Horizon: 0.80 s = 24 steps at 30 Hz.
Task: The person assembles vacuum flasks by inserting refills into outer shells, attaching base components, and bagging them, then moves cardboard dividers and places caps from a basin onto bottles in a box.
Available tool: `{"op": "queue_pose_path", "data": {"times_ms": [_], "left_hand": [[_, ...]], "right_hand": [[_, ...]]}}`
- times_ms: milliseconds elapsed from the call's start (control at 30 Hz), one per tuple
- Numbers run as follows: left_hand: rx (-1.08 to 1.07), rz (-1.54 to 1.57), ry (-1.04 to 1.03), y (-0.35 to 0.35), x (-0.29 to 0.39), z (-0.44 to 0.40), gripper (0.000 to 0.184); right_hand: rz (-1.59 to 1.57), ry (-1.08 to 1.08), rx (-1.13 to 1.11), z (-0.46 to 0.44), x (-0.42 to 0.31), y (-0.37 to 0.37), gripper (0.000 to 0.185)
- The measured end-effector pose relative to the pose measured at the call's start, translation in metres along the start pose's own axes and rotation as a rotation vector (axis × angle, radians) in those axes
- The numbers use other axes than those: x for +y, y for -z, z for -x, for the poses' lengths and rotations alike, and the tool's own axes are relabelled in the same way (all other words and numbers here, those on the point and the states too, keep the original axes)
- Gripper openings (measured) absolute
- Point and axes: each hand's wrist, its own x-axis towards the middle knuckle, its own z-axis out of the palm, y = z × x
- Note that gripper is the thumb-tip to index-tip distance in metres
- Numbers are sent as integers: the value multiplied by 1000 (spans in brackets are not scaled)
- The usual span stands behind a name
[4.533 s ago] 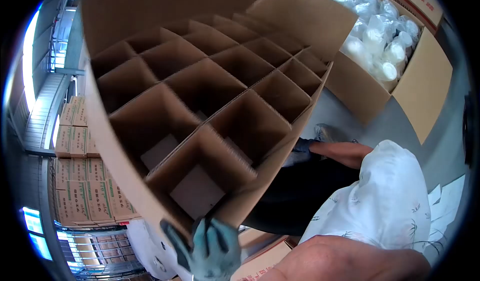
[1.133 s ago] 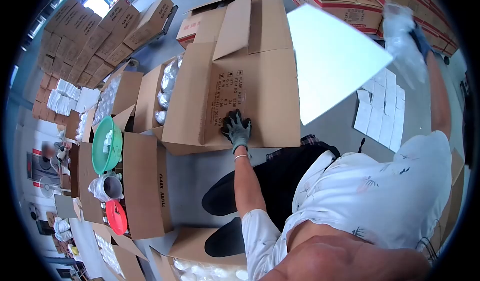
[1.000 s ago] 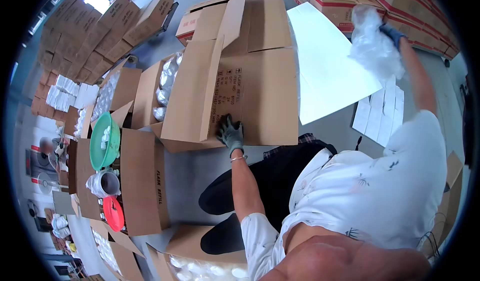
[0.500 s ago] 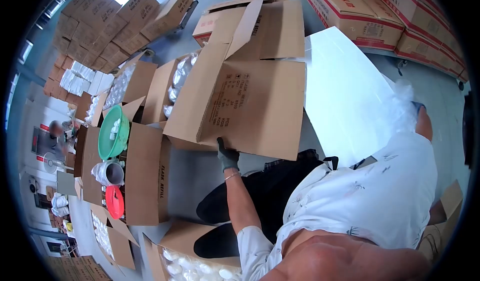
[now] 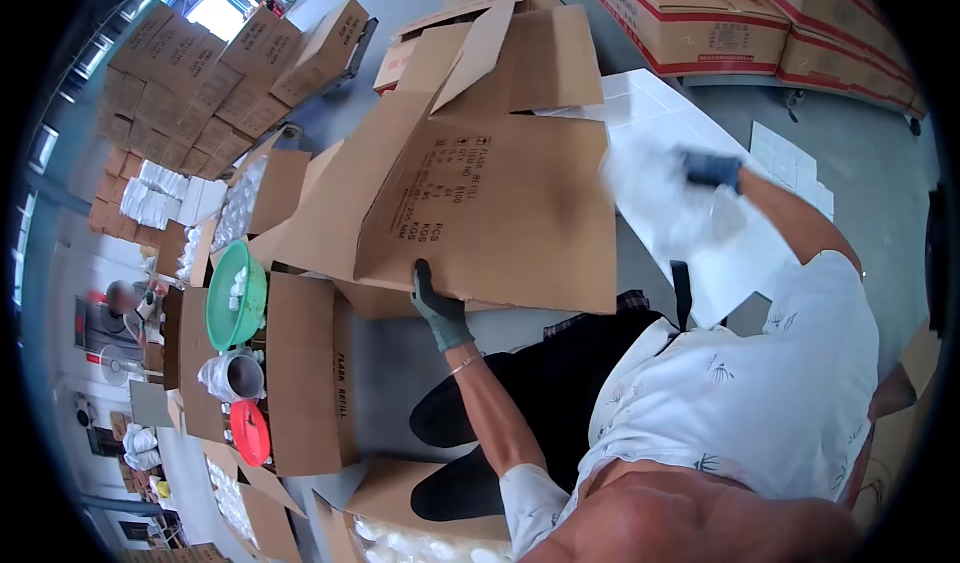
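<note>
My left hand (image 5: 438, 308), in a grey-green glove, grips the lower edge of a large open cardboard box's flap (image 5: 520, 223). Its thumb lies on the printed face, and the other fingers are mostly hidden. My right hand (image 5: 712, 170), in a dark blue-grey glove, is closed on a crumpled clear plastic bag (image 5: 690, 213), blurred by motion. The bag is in the air beside the box's right edge, over white sheets (image 5: 640, 98). The inside of the box is hidden from me.
Left of my legs, another box (image 5: 300, 363) bears a green basin (image 5: 237, 293), a metal pot (image 5: 240, 375) and a red basin (image 5: 250, 433). A box of white-capped items (image 5: 430, 543) stands by my knees. Red-striped cartons (image 5: 690, 13) are stacked at upper right. A person (image 5: 125, 308) is far left.
My right hand has swung the plastic bag up and left, from my right side toward the box. The large white sheet has dropped lower, showing more sheets. My left hand keeps hold of the flap.
</note>
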Motion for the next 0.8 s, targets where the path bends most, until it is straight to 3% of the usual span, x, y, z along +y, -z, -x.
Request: {"op": "queue_pose_path", "data": {"times_ms": [33, 67, 100, 133, 167, 200, 233, 367, 433, 500, 633, 767, 800], "left_hand": [[2, -42, -62, -6, 10, -2, 45], [11, -82, -114, -9, 18, -4, 41], [22, -125, -160, -10, 26, -1, 38], [31, -159, -188, -14, 36, 2, 35], [37, -183, -228, -21, 48, 2, 33], [47, -205, -273, -30, 61, 1, 31], [38, -247, -287, -39, 76, 3, 30], [-42, -415, -385, -69, 109, -3, 29], [-64, -416, -350, -97, 118, 2, 32], [-103, -412, -390, -113, 120, 1, 33], [-96, -510, -418, -148, 137, 34, 33], [-70, -722, -481, -129, 155, 65, 29], [-82, -652, -526, -107, 155, 69, 29]], "right_hand": [[330, 11, -105, 33, -76, -87, 43], [590, -172, -207, 7, -37, -106, 45], [789, -206, -263, 4, -27, -118, 47], [988, -232, -329, 2, -16, -131, 49], [1140, -94, -332, 16, -39, -128, 51], [1340, -327, -296, 3, 32, -74, 46], [1543, -654, -363, 25, 41, -43, 53], [1317, -705, -313, 78, 60, 11, 66], [818, -419, -144, 52, 17, -61, 60], [433, -123, -148, 22, -33, -134, 57], [205, 271, -275, -12, -101, -250, 57], [124, 421, -298, -12, -131, -272, 57], [113, 442, -297, -13, -136, -271, 57]]}}
